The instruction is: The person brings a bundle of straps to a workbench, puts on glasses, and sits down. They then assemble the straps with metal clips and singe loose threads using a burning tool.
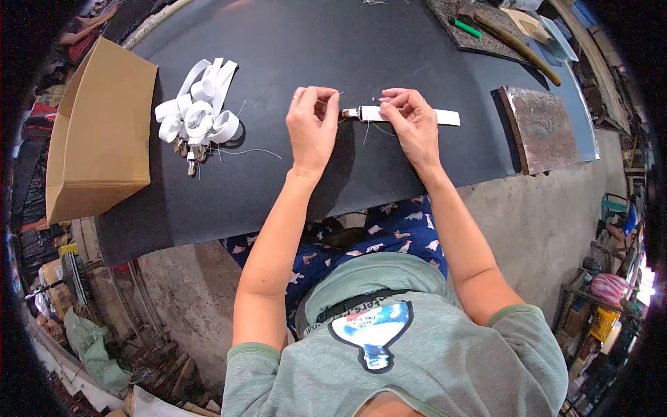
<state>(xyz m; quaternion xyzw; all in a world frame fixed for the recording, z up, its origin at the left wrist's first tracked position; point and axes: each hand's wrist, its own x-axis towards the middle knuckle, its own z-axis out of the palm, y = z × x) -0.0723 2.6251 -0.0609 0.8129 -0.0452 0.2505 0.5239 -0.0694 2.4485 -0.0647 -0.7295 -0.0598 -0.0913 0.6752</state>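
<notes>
Held the thumb tip and forefinger tip of the left hand [311, 132] close together, with the other fingers curled in behind, aiming at one o'clock and just beside a metal clip [351, 112]. Could not tell from above whether pinching a thread there. Set the thumb of the right hand [418, 132] against a white strap [373, 113], with the forefinger bent close to that thumb and the remaining fingers loosely stretched toward ten o'clock. Could not tell either whether squeezing the strap itself or a loose thread beside it. Had that strap running beneath the right hand, with the clip at its nine o'clock end and the plain tip at three o'clock. Turned both hands slightly inward, backs upward, and slanted both forearms from elbows at seven and five o'clock, over the near edge of a dark bench top [410, 59].

Farther out from the strap, had a heap of white straps with clips [199, 115] at nine o'clock, trailing threads, with a cardboard box [104, 132] beyond. Had a rusty plate [542, 132] at three o'clock, and a slab [486, 43] between one and two, bearing a small green object [467, 28].
</notes>
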